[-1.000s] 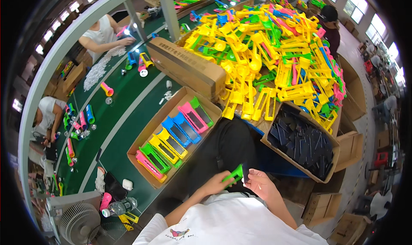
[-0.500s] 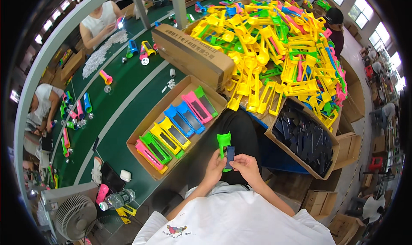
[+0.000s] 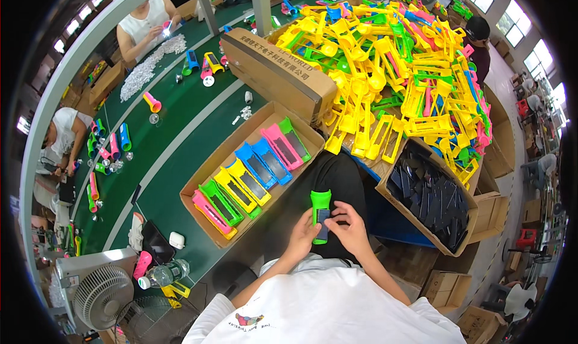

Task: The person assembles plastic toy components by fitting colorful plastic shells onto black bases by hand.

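Observation:
In front of my lap, a green plastic flashlight housing (image 3: 321, 198) stands with its flared end away from me. My left hand (image 3: 302, 234) is closed around its left side. A small dark rectangular panel (image 3: 323, 215) lies against the housing's middle, slightly tilted. My right hand (image 3: 350, 228) is closed, its thumb and fingertips at the panel's right edge. Left of my hands, an open cardboard box (image 3: 188, 201) holds a row of pink, green, yellow and blue housings fitted with dark panels. On the right, another cardboard box (image 3: 385, 193) is full of loose dark panels (image 3: 427, 196).
A large heap of mostly yellow housings (image 3: 385, 73) fills the far right. A closed carton (image 3: 277, 64) stands beside it. On the green table (image 3: 174, 181) are a bottle (image 3: 167, 273) and a white case (image 3: 176, 240); a fan (image 3: 103, 299) stands nearby. Co-workers (image 3: 144, 28) sit at the far left.
My right fingers have lifted and spread a little along the panel's right edge. The panel sits slightly lower against the housing. The whole view has shifted a little.

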### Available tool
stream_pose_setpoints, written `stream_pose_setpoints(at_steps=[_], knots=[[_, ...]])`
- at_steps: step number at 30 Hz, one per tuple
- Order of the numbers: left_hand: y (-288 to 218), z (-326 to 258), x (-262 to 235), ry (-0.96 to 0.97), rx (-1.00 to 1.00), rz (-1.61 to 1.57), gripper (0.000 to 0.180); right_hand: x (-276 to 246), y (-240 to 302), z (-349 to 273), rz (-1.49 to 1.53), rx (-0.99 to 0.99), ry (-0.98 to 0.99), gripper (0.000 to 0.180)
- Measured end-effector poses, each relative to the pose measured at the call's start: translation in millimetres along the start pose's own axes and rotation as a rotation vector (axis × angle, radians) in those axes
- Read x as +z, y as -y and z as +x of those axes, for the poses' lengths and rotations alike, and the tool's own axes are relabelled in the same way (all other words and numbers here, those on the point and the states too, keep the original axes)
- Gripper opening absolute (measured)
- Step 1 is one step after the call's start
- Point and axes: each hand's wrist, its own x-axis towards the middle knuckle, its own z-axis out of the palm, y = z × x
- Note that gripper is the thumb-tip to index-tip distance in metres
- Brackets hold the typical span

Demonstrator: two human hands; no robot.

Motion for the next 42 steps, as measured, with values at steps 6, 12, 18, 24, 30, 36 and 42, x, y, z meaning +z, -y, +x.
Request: stream_pose_setpoints(at_steps=[6, 12, 18, 24, 30, 36, 42], knots=[[-4, -5, -1, 0.045, -0.062, -0.028, 0.058, -3, -8, 10, 0.37, 0.072, 0.168, 0.041], [-2, -6, -3, -0.047, -0.018, 0.002, 0.058, 6, -9, 2, 0.103, 0.044, 0.11, 0.02], [5, -7, -5, -0.075, -0.037, -0.007, 0.059, 11, 6, -1, 0.068, 0.099, 0.056, 0.011], [8, -6, -4, -0.066, -0.022, 0.005, 0.06, 7, 0, 2, 0.032, 0.043, 0.074, 0.015], [4, -8, -1, -0.054, -0.046, 0.028, 0.061, 10, 7, 2, -0.041, 0.047, 0.066, 0.014], [5, -9, -5, -0.047, -0.001, 0.037, 0.063, 16, 7, 5, -0.004, -0.063, -0.005, 0.033], [-9, -15, -6, -0.003, -0.073, 0.032, 0.055, -2, -5, 13, 0.248, 0.101, 0.336, 0.039]])
